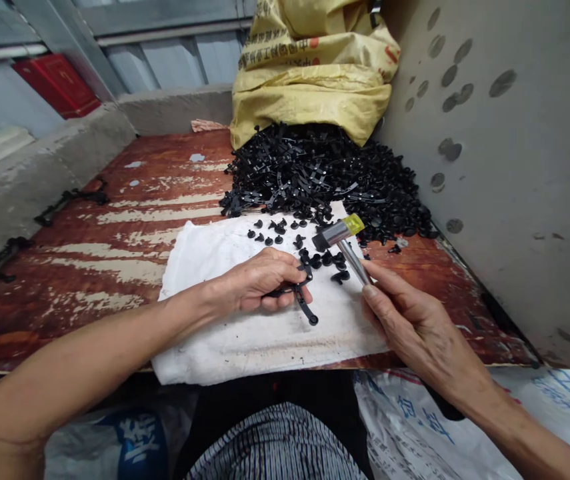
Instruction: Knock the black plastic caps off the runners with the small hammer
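Left hand point(277, 277) pinches black jointed linkage point(305, 307) over white cloth point(245, 347); right hand point(409, 320) grips two-faced mallet point(335, 233) near loose black studs point(316, 261). Step looks like positioning; any tap calls for steady left hold.

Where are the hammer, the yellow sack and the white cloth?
Hammer point(335, 233): head view, metal between its two striking faces.
Yellow sack point(313, 85): head view, creased fabric at its middle.
White cloth point(245, 340): head view, bare lower part.

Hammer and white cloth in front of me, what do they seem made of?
Hammer: mostly shiny metal, judging by bright reflections; its yellow tip, evenly coloured and glossy, looks like plastic, possibly rubber. White cloth: matte, probably woven fabric, given its soft, wavy edges.
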